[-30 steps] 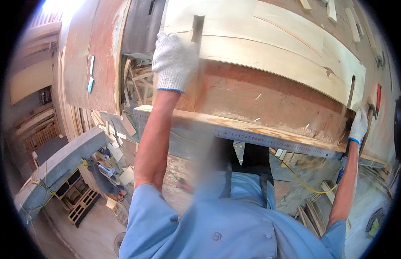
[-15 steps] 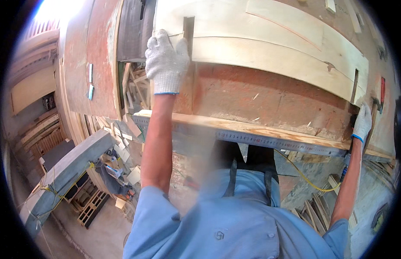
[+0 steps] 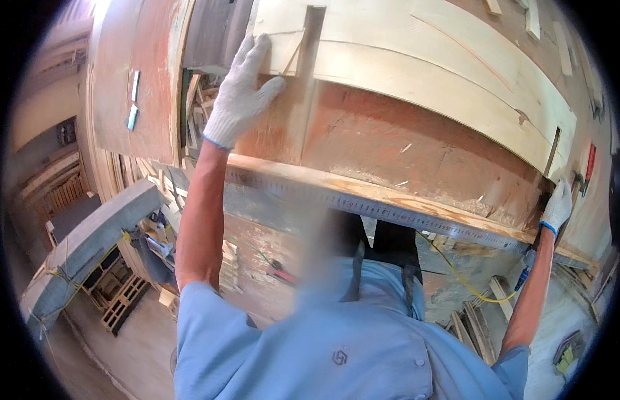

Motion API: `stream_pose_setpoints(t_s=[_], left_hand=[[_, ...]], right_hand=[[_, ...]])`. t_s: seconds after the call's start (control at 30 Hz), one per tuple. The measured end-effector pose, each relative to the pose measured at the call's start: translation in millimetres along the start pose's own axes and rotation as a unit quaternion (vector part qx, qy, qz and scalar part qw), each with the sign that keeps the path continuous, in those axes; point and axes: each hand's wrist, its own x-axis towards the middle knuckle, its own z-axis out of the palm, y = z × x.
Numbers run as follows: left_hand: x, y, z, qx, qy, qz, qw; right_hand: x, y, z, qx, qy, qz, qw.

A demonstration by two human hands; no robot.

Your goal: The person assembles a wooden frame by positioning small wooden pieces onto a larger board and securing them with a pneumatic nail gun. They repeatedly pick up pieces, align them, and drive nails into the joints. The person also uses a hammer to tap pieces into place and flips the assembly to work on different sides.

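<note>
My left hand (image 3: 242,100), in a white knit glove, is open with its fingers apart. It is at the left end of a pale plywood sheet (image 3: 403,70), beside a dark upright strip (image 3: 309,47) at the sheet's left; whether the fingertips touch the sheet I cannot tell. At the sheet's right end, my gloved right hand (image 3: 559,205) is closed around a dark air tool (image 3: 531,253) with a blue coupling, partly hidden by the hand and forearm. A second narrow strip (image 3: 553,152) crosses the sheet just above that hand.
A steel ruler (image 3: 403,217) runs along the near edge of the reddish workbench (image 3: 403,143). Red-handled pliers or a similar tool (image 3: 591,163) lie at the right. A yellow hose (image 3: 457,275) hangs below. Wood offcuts (image 3: 473,327) and a grey beam (image 3: 90,237) stand lower down.
My left hand has come off the sheet's left end and shifted left, its fingers spreading. My right hand stays at the right end with the air tool. The whole view has shifted slightly.
</note>
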Motion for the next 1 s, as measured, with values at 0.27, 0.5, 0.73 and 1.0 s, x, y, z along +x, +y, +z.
stream_pose_setpoints(t_s=[0.27,0.5,0.73,1.0], left_hand=[[4,-25,6,0.051,0.035,0.076,0.995],[7,8,-9,0.085,-0.009,-0.018,0.996],[17,52,-24,0.143,-0.086,-0.125,0.978],[4,37,32,0.174,0.1,-0.037,0.979]], right_hand=[[5,2,-6,-0.033,-0.001,-0.004,0.999],[10,5,-10,-0.047,0.002,-0.038,0.998],[12,0,-13,-0.092,0.0,-0.037,0.995],[5,3,-11,-0.026,-0.006,-0.016,1.0]])
